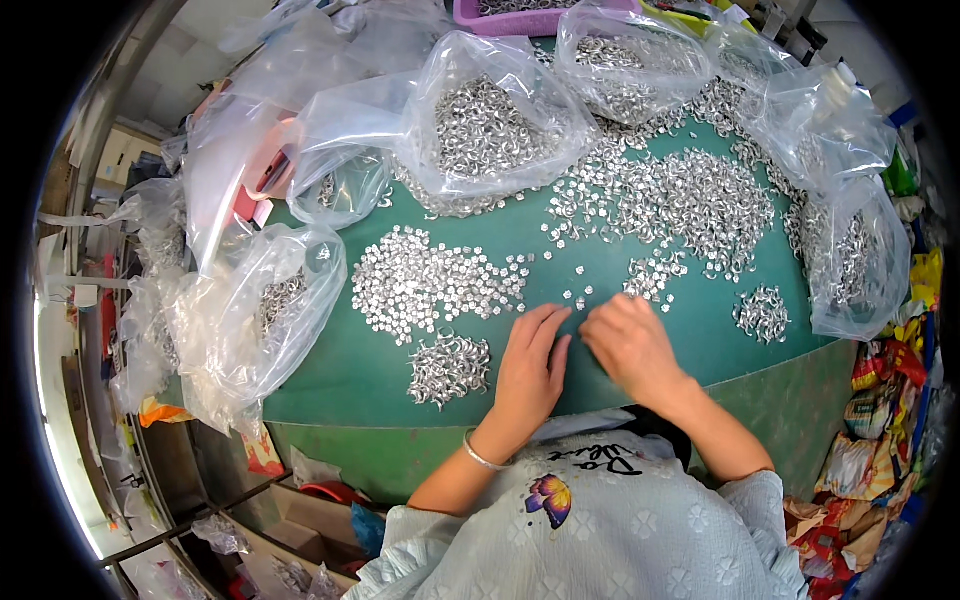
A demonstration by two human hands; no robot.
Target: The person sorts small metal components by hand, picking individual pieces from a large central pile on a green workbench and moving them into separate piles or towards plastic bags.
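My left hand [532, 362], with a silver bangle [485, 452] on its wrist, rests on the green tabletop [620, 262]. Its fingers are stretched out and the thumb stands a little apart; no piece shows in it. By its fingertips lies the right edge of a spread of small flower-shaped metal pieces [425, 285]. My right hand [632, 348] is closed, its bent fingers pointing left and down at the table; whatever they pinch is hidden. A few loose pieces [580, 292] lie just beyond both hands. A small cluster of metal pieces [652, 276] sits beyond my right knuckles.
Curved silvery pieces form a heap [450, 370] on the left, another heap [762, 315] on the right and a large pile [700, 205] at the back. Clear plastic bags [490, 120] of pieces ring the table. A purple tray [545, 20] stands at the far edge.
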